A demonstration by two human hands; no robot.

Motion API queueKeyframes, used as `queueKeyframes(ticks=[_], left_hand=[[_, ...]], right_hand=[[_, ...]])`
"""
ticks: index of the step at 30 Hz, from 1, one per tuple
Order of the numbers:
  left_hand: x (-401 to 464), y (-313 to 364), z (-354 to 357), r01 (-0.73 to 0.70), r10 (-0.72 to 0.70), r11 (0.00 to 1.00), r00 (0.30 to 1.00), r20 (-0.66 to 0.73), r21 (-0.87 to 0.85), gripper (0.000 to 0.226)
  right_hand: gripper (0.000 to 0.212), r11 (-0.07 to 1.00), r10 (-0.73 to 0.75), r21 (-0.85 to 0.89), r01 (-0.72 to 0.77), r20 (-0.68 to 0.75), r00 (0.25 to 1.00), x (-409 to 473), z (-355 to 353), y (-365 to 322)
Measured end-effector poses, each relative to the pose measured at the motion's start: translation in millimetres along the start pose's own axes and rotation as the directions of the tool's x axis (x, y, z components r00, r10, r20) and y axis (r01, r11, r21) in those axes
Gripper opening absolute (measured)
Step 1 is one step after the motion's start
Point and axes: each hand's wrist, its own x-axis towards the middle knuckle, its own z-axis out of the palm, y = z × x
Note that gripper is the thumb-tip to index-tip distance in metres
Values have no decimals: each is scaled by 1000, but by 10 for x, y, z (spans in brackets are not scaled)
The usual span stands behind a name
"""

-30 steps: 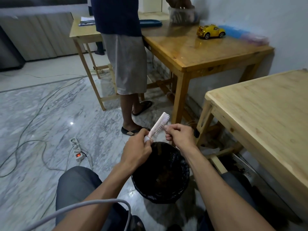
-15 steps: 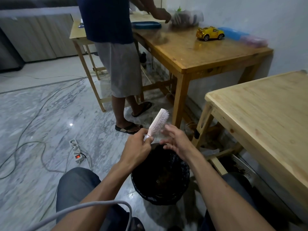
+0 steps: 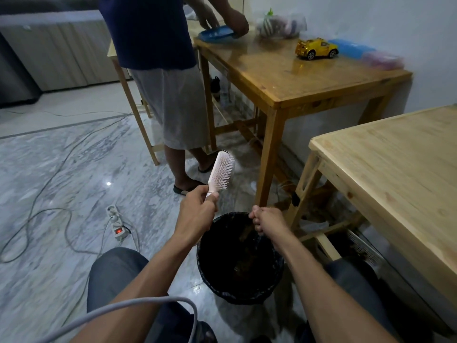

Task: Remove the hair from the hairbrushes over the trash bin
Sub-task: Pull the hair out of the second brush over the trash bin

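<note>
The pale pink plastic hairbrush with white bristles (image 3: 220, 173) stands nearly upright, its head tipped slightly to the right and its bristle face turned right. It is held above the floor, just beyond the far left rim of the bin. The left hand (image 3: 196, 214) is wrapped tight around the brush's handle, fingers curled closed on it.

The right hand (image 3: 265, 220) hangs over the far rim of the round black trash bin lined with a black plastic bag (image 3: 212, 273), its fingers drawn together in a loose fist, thumb pressed against the forefinger; whether any hair is pinched there is too fine to tell. The two hands are apart, the brush clear of the right hand. Brownish clumps lie in the dark bottom of the bin, which sits on the grey-veined marble floor (image 3: 49, 174) between the person's knees in grey-blue trousers.

To the left on the floor lies a white power strip with a lit red switch (image 3: 116, 222), with grey cables trailing off it. On the right stands a pale bare-wood table (image 3: 400, 174). Beyond it is a glossy brown wooden table (image 3: 291, 78) carrying a yellow toy car (image 3: 316, 48), a blue tray (image 3: 216, 35) and a clear plastic bag of items (image 3: 279, 24). A second person in a dark blue shirt and grey shorts (image 3: 168, 95) stands at that table, hands at the tray.
</note>
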Motion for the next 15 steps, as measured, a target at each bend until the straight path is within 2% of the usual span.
queueKeyframes(ticks=[1, 3, 5, 6, 8, 10, 12, 15], left_hand=[[-2, -11, 8, -28, 28, 998, 1000, 2, 54, 13], [-24, -2, 15, -119, 118, 974, 993, 14, 193, 13], [-58, 17, 17, -229, 229, 925, 973, 35, 302, 16], [-77, 31, 20, -271, 273, 902, 961, 43, 337, 18], [-103, 42, 42, -323, 336, 859, 941, 37, 397, 21], [-120, 44, 79, -355, 391, 820, 920, 13, 449, 24], [-145, 33, 118, -385, 438, 766, 899, 21, 515, 26], [-200, -50, 161, -405, 461, 694, 885, 65, 595, 26]], right_hand=[[14, 993, 1, -114, 4, 42, 999, -47, -5, -69], [30, 968, -32, -247, 55, 97, 995, -95, -18, -223], [50, 980, -119, -154, 129, 73, 990, -118, -20, -379], [53, 984, -164, -60, 167, 46, 985, -113, -23, -438], [47, 967, -236, 110, 232, 27, 971, -117, -25, -520], [35, 938, -295, 191, 290, -6, 956, -136, 16, -551], [32, 923, -266, 266, 279, -84, 960, -107, 103, -535], [17, 918, -123, 353, 182, -182, 975, -73, 217, -529]])
